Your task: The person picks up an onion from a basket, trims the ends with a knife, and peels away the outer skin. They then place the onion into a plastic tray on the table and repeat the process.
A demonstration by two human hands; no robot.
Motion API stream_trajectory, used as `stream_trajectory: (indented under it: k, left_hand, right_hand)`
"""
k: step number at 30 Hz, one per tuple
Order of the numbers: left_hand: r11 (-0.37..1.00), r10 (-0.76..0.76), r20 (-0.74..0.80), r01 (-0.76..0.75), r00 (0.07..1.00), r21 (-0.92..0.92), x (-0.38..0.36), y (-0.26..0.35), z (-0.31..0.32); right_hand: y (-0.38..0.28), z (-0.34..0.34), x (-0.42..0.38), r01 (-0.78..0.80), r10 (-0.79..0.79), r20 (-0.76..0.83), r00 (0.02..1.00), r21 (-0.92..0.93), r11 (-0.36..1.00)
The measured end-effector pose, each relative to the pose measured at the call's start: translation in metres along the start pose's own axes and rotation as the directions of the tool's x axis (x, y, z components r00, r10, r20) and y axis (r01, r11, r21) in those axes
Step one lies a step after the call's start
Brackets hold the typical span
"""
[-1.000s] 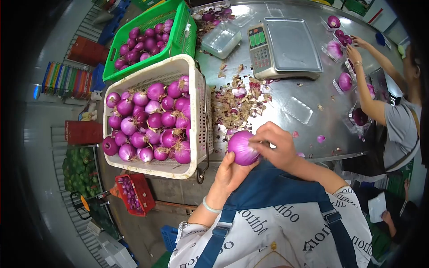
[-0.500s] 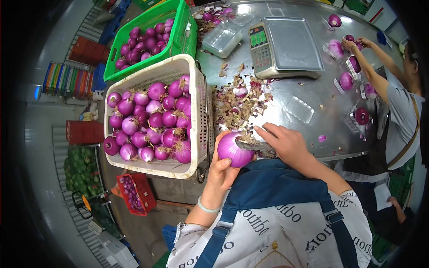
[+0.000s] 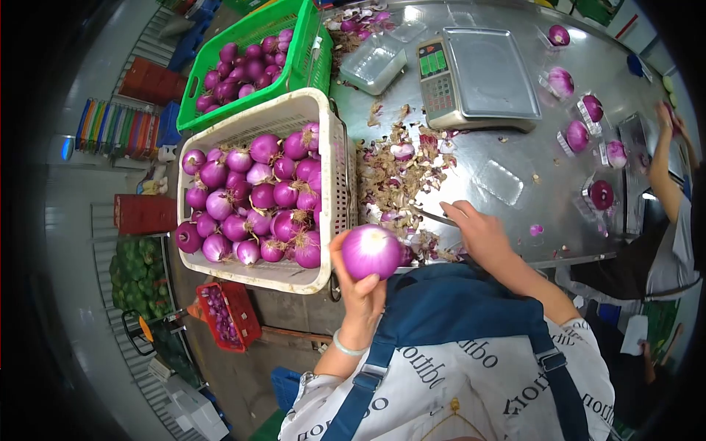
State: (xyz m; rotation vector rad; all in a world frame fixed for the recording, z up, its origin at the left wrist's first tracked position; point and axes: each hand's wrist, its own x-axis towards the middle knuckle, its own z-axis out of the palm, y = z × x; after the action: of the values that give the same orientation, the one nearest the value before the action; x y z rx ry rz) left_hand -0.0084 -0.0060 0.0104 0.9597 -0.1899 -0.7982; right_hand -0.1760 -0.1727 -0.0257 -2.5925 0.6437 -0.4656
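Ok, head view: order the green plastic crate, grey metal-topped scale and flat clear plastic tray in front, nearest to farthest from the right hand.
1. Flat tray, between right hand and scale.
2. Scale, beyond the tray.
3. Green crate, upper left.

Standing on the metal worktop (image 3: 474,153), a weighing scale (image 3: 485,77) shows a green display near clear plastic containers (image 3: 373,65), while a shallow clear tray (image 3: 501,182) lies closer to us. Across the room, coloured panels (image 3: 118,128) stand in a row between two red bins (image 3: 147,214), a blue bin (image 3: 168,123) just beside; green produce (image 3: 138,275) sits heaped near white boxes (image 3: 197,413).
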Motion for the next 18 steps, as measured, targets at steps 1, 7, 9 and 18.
stream_trajectory:
  k: [1, 7, 9, 18]
  left_hand:
    - [0.982, 0.153, 0.028, -0.155, 0.988, 0.108, 0.006, 0.001, -0.001]
    - [0.514, 0.452, 0.521, -0.689, 0.724, 0.511, 0.026, -0.002, -0.008]
    - [0.424, 0.356, 0.624, -0.715, 0.696, 0.556, 0.025, -0.012, 0.0]
    - [0.351, 0.069, 0.569, -0.553, 0.82, 0.755, 0.037, 0.013, 0.001]
  right_hand:
    - [0.005, -0.002, 0.002, -0.026, 0.025, 0.011, 1.0, 0.044, 0.999]
    - [-0.037, -0.022, 0.025, -0.25, 0.115, 0.224, 0.968, 0.807, 0.535]
    - [-0.031, -0.008, 0.023, -0.331, 0.129, 0.305, 0.943, 0.873, 0.358]
    - [0.102, 0.042, -0.02, -0.544, 0.669, 0.459, 0.585, 0.834, -0.095]
